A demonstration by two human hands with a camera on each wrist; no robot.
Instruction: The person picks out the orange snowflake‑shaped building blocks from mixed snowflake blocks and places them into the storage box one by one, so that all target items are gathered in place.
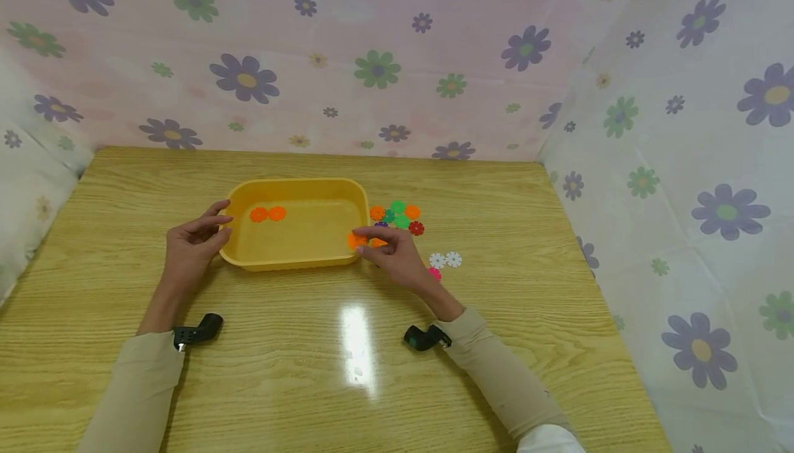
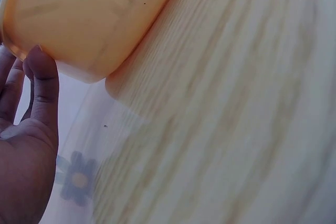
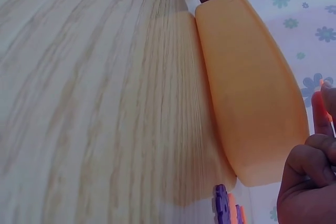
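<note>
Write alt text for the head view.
A person's right hand pinches an orange disc at the right end of a yellow tub with two orange discs inside; the left hand touches its other end. More colored discs lie on the table.

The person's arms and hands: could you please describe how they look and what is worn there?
The left hand and right hand wear no gloves. The left sleeve and right sleeve are beige. There is a bent, black left-wrist device and a similar right-wrist device. White cloth shows near the right elbow.
</note>
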